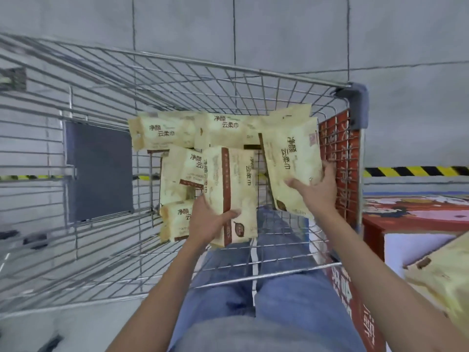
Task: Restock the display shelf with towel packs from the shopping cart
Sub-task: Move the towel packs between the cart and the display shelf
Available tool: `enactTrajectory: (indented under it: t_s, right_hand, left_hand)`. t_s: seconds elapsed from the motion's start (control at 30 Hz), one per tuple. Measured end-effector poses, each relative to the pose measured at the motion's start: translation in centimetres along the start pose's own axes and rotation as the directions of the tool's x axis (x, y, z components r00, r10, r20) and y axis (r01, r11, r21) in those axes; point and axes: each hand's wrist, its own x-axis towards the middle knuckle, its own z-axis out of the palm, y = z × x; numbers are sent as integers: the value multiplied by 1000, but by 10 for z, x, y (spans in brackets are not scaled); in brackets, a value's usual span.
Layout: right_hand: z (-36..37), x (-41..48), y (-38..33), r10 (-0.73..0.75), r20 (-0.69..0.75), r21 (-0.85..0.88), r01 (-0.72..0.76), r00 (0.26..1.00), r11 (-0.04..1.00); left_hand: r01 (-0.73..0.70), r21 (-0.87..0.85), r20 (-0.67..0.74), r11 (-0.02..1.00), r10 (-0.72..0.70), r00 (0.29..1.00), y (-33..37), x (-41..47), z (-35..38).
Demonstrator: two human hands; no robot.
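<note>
Person's legs in blue jeans (279,313), nearest the lens, seen partly through the near wire wall of the shopping cart (177,59); both bare forearms reach forward over that wall into the basket. Left hand (208,222): fingers and thumb curled round the lower end of one upright towel pack (236,184), cream wrapper with a brown band, lifted above the basket floor. Right hand (317,189): thumb across the face and fingers behind a second towel pack (291,158), held tilted, just beside the red lettered panel (340,153) on the cart's right side. Remaining stock in the basket: loose packs (162,133) heaped behind and to the left of the two held ones, some overlapping, one (175,219) touching the left wrist. Cart fittings: blue-grey corner bumper (360,102) above the red panel; dark grey plate (99,171) on the left wall. Outside the cart, right: red box with a printed picture top (418,212), white face below, and one more cream pack (441,280) at the frame's lower right edge. Floor: grey tiles (279,29), with a yellow-and-black hazard stripe (416,171) running behind the cart.
</note>
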Motion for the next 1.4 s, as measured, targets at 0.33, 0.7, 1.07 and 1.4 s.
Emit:
enactTrajectory:
  t_s: [0.33,0.7,1.07,1.4]
  right_hand:
    - [-9,-96,0,20,-16,406,-12,1000,914]
    - [11,-239,22,-37,-260,774,231,965,590]
    - [-3,-388,130,277,-501,852,413,820,321]
    - [0,-477,246,541,-559,818,523,629,238]
  left_hand:
    - [-73,-471,8,879,87,996,-11,-62,-69]
    - [-206,-580,192,788,378,906,-52,-98,-137]
    - [-287,-403,664,869,493,562,-45,-166,-72]
    - [-454,-172,906,874,321,275,-90,-254,29]
